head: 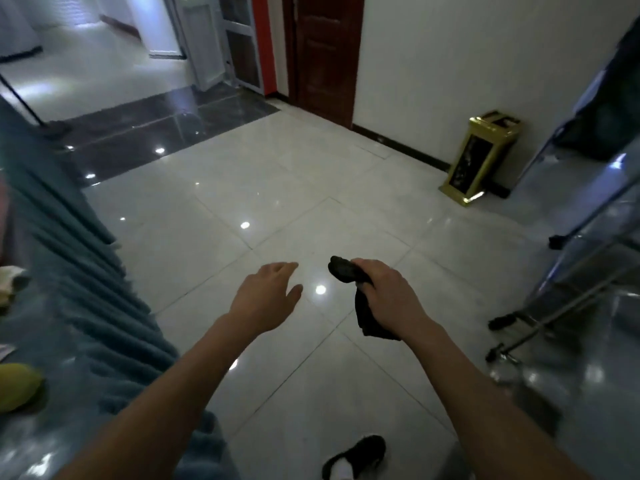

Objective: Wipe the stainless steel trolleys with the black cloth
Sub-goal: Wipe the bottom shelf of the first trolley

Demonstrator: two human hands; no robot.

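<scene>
The right hand (384, 289) is closed around the black cloth (349, 275), bunched so that one wad sticks out past the thumb toward the left and a loose tail hangs below the palm — a carrying grip, by the look of it, rather than a flat wiping hold. The left hand (266, 292) is empty, fingers spread and relaxed, held out over the glossy tiled floor (242, 188) just beside the right; likely it is free to steady or pull a trolley. The stainless steel trolley (588, 258) stands at the right edge of the view, well apart from both hands, its tube frame and black castors showing; its shelves are only partly in frame and what they hold cannot be made out. No contact between cloth and steel yet, so the wiping appears not to have begun on this unit. A gold-and-black bin (481, 157) stands against the white wall near the brown door (322, 53); its contents are not visible. Along the left runs a teal pleated drape (86, 271). A dark shoe (360, 455) shows at the bottom edge.
</scene>
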